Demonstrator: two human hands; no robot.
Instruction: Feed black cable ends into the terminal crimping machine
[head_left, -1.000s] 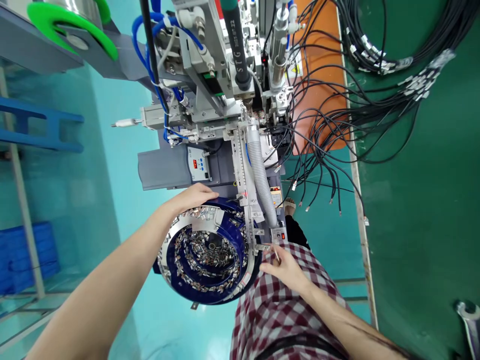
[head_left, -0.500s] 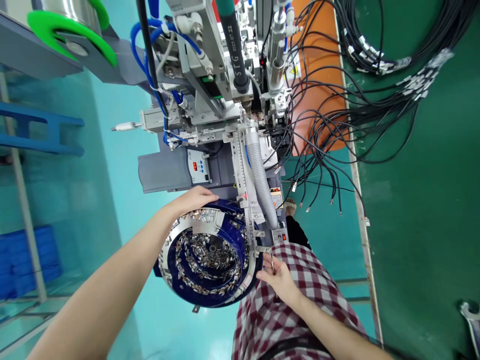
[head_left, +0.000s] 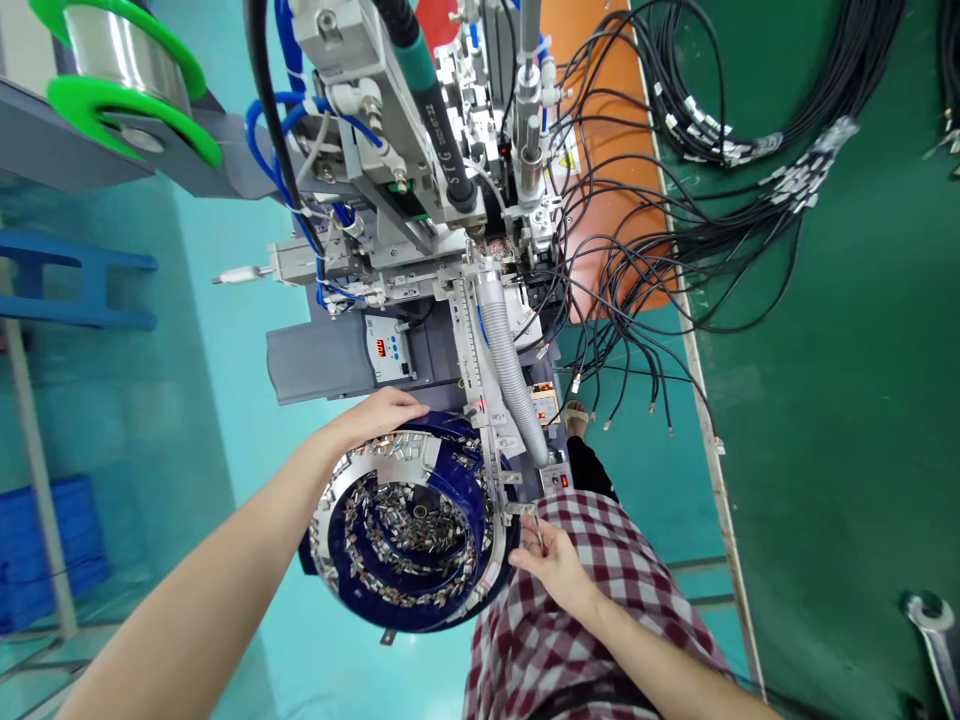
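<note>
A blue vibratory bowl feeder holds many small metal terminals on its spiral tracks and in its middle. My left hand lies on the bowl's far rim with its fingers stretched out and together. By the near right side of the bowl is my right hand, its fingers closed on a thin metal tool, mostly hidden by the fingers. That hand is beside the lower end of the straight feed track, which runs from the bowl up to the machine.
A grey corrugated hose runs beside the track. The controller shows red digits. Above stands the machine with a spool of wire. Black cables hang over the green table edge at right; a wrench lies there.
The whole view has shifted slightly, so the bowl and machine appear lower and further left. Both hands keep their places at the bowl.
</note>
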